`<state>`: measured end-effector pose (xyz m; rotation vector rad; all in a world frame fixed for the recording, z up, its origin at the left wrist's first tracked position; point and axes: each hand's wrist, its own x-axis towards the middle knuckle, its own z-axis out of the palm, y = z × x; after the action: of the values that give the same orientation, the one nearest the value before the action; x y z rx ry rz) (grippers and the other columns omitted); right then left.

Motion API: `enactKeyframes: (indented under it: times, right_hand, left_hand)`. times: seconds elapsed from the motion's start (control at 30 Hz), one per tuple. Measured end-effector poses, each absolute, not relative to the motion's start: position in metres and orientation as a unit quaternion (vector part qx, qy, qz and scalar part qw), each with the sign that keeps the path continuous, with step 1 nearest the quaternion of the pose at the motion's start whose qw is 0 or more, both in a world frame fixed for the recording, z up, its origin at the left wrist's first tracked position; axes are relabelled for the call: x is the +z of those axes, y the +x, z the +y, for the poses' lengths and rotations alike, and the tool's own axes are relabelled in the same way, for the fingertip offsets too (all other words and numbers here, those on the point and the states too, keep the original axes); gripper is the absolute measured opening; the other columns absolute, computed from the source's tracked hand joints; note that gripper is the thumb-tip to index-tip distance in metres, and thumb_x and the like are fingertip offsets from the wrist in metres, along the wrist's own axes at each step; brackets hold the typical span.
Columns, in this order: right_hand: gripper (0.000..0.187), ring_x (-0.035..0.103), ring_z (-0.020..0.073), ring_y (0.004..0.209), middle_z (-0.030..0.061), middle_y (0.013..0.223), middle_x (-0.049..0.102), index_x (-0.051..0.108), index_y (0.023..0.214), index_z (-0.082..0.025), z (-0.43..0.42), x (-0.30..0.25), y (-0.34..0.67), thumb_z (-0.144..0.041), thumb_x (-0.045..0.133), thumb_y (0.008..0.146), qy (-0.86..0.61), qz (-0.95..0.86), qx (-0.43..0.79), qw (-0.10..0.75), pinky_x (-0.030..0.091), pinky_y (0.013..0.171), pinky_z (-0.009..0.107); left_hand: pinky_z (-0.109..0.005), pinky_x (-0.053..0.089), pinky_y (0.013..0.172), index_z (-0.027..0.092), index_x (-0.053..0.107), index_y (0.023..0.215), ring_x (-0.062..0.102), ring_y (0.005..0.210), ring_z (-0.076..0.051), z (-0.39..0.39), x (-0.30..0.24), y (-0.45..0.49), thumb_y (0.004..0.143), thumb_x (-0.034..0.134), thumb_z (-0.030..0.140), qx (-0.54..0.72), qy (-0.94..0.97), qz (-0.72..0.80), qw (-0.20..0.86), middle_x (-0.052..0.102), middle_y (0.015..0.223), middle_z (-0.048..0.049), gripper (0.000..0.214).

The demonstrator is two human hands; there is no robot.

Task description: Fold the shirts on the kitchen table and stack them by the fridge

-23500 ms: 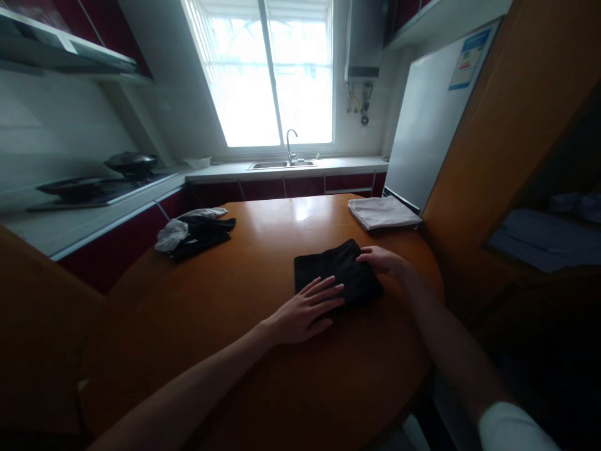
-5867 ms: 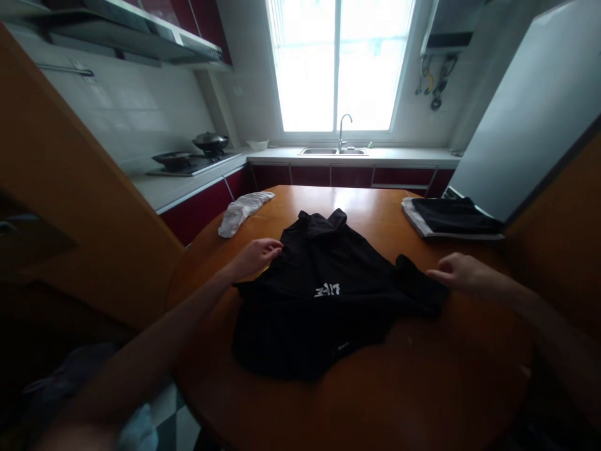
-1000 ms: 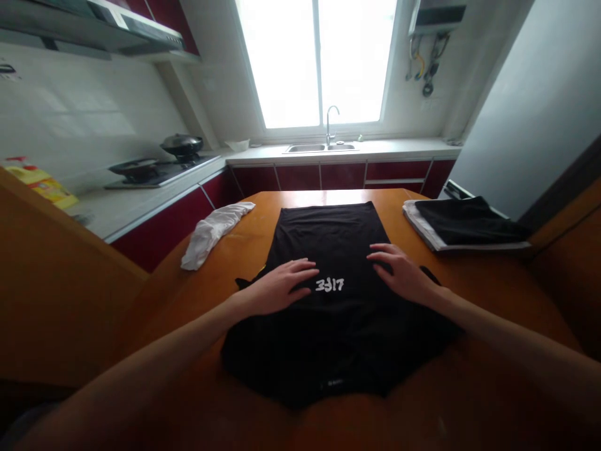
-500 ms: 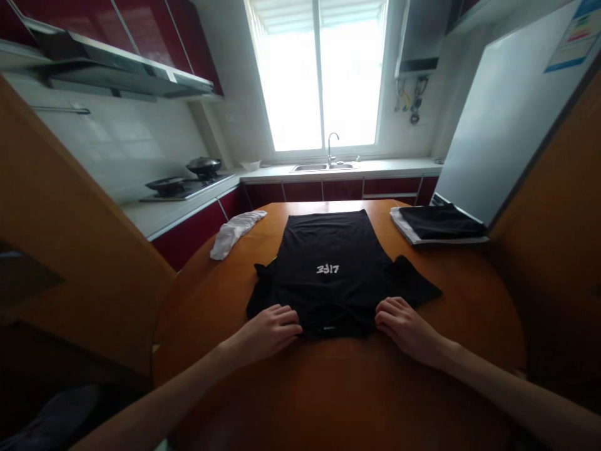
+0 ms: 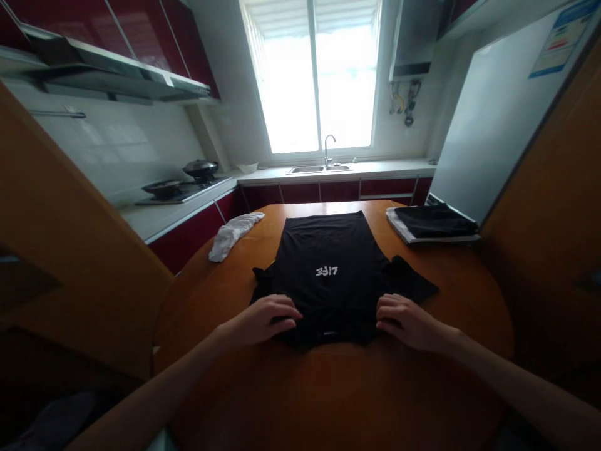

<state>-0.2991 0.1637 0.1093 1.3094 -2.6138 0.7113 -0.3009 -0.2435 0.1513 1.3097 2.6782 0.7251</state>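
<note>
A black T-shirt lies spread on the table, its collar towards me and its white print upside down from my side. Over its near left shoulder is my left hand, the thumb apart from the curled fingers and no cloth visible between them. My right hand hovers at the near right shoulder in much the same pose, with a gap between thumb and fingers. The right sleeve fans out beyond that hand. Part of the left sleeve is hidden behind my left hand.
The round wooden table carries a crumpled white cloth at the far left and a stack of folded dark and white clothes at the far right. Beyond it stand a counter with a sink, a stove with pans, and a fridge.
Both hands have loosened from the shirt's shoulders, thumbs parting from the fingers. The shirt's collar edge now lies flatter and slightly nearer to me. The view has shifted a little.
</note>
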Motion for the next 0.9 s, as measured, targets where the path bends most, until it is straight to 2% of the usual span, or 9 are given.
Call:
enactKeyframes:
  times: [0.13,0.23,0.33,0.5,0.57,0.63,0.73,0.8,0.9]
  right_hand:
    - [0.018,0.06,0.0199,0.085,0.0059,0.09,0.066,0.066,0.089,-0.02,0.184,0.113,-0.35,-0.027,0.051,0.096,0.212,-0.919,0.276,0.187,0.046,0.08,0.034]
    - [0.018,0.061,0.021,0.083,0.0079,0.089,0.067,0.069,0.089,-0.019,0.189,0.112,-0.39,-0.025,0.052,0.09,0.097,-0.941,0.249,0.207,0.047,0.078,0.034]
    - [0.02,0.063,0.0252,0.092,0.0111,0.095,0.068,0.07,0.091,-0.018,0.177,0.107,-0.407,-0.025,0.052,0.09,0.079,-0.944,0.23,0.223,0.047,0.083,0.037]
    - [0.02,0.062,0.0281,0.099,0.0107,0.101,0.068,0.069,0.096,-0.02,0.161,0.097,-0.397,-0.027,0.051,0.091,0.136,-0.933,0.237,0.233,0.048,0.091,0.042]
    - [0.02,0.063,0.0283,0.099,0.0107,0.101,0.068,0.069,0.095,-0.02,0.164,0.095,-0.394,-0.027,0.051,0.091,0.133,-0.93,0.243,0.242,0.048,0.092,0.042]
    - [0.02,0.063,0.0284,0.098,0.0108,0.1,0.068,0.069,0.093,-0.02,0.169,0.093,-0.394,-0.028,0.05,0.091,0.126,-0.927,0.25,0.25,0.048,0.092,0.043]
    - [0.02,0.063,0.0283,0.097,0.0107,0.1,0.069,0.069,0.092,-0.021,0.172,0.092,-0.394,-0.028,0.05,0.09,0.128,-0.925,0.257,0.251,0.048,0.092,0.043]
    - [0.02,0.063,0.0282,0.096,0.0106,0.1,0.069,0.069,0.091,-0.021,0.172,0.091,-0.393,-0.028,0.05,0.089,0.13,-0.924,0.261,0.248,0.048,0.092,0.043]
    - [0.02,0.064,0.0281,0.096,0.0106,0.101,0.069,0.069,0.091,-0.021,0.17,0.089,-0.39,-0.028,0.05,0.089,0.13,-0.923,0.265,0.247,0.048,0.092,0.043]
  left_hand:
    - [-0.036,0.046,0.1,0.021,0.07,0.115,0.063,0.108,-0.024,-0.264,0.145,-0.349,0.098,0.049,0.041,0.234,0.2,0.943,-0.124,0.068,0.114,-0.0095,0.034]
    - [-0.043,0.044,0.104,0.017,0.067,0.122,0.06,0.113,-0.031,-0.289,0.132,-0.38,0.093,0.05,0.041,0.17,0.011,0.972,-0.161,0.065,0.117,-0.0141,0.041]
    - [-0.046,0.045,0.102,0.015,0.064,0.129,0.061,0.11,-0.034,-0.307,0.116,-0.387,0.091,0.051,0.05,0.14,-0.099,0.974,-0.148,0.061,0.117,-0.0173,0.053]
    - [-0.038,0.05,0.096,0.02,0.062,0.133,0.064,0.1,-0.026,-0.311,0.098,-0.376,0.086,0.056,0.059,0.233,-0.074,0.963,-0.109,0.058,0.108,-0.0102,0.061]
    - [-0.035,0.05,0.094,0.021,0.067,0.126,0.063,0.098,-0.024,-0.307,0.096,-0.375,0.086,0.055,0.057,0.254,-0.041,0.958,-0.123,0.059,0.103,-0.0083,0.054]
    - [-0.034,0.05,0.088,0.02,0.074,0.104,0.062,0.092,-0.024,-0.304,0.097,-0.376,0.088,0.053,0.055,0.25,-0.014,0.959,-0.129,0.062,0.091,-0.0073,0.045]
    - [-0.03,0.046,0.071,0.018,0.07,0.07,0.061,0.075,-0.023,-0.305,0.103,-0.379,0.089,0.047,0.06,0.26,-0.034,0.957,-0.12,0.063,0.07,-0.0054,0.052]
    - [-0.029,0.042,0.062,0.017,0.067,0.064,0.061,0.066,-0.021,-0.312,0.108,-0.38,0.087,0.046,0.066,0.294,-0.08,0.945,-0.118,0.062,0.062,-0.0042,0.058]
    - [-0.028,0.041,0.058,0.017,0.067,0.065,0.063,0.065,-0.021,-0.326,0.113,-0.379,0.081,0.052,0.068,0.351,-0.118,0.918,-0.138,0.064,0.061,-0.0046,0.056]
